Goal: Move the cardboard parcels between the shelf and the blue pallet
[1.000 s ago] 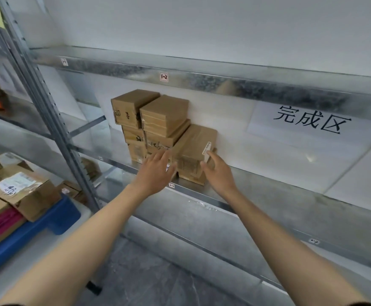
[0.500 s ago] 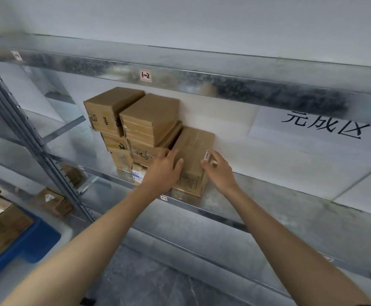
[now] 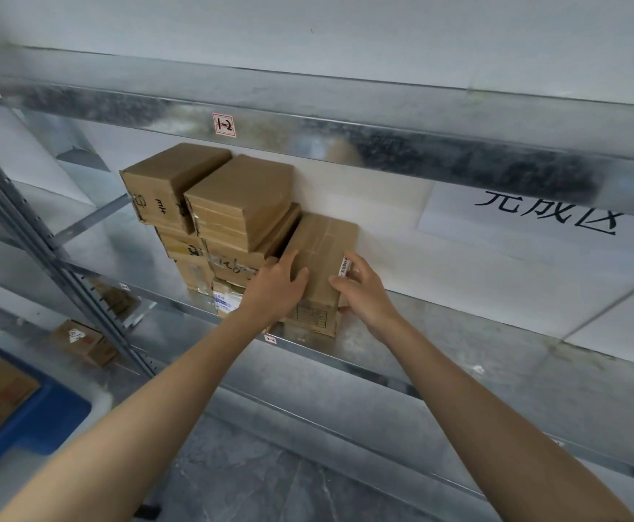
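Clasping the upright parcel (image 3: 321, 250) on the shelf (image 3: 458, 333), left hand (image 3: 274, 288) and right hand (image 3: 364, 295) at its sides.

My left fingers (image 3: 289, 259) hide the left edge of the parcel (image 3: 323, 243). The label (image 3: 345, 266) by my right fingers (image 3: 359, 262) is too small to read. Far left of them, the pallet (image 3: 44, 420) is cut off.

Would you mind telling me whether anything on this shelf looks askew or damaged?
The upright parcel gripped by the left hand and right hand has a white label sticking out from its right edge. In the stack beside it, the top parcel sits askew on the one beneath.
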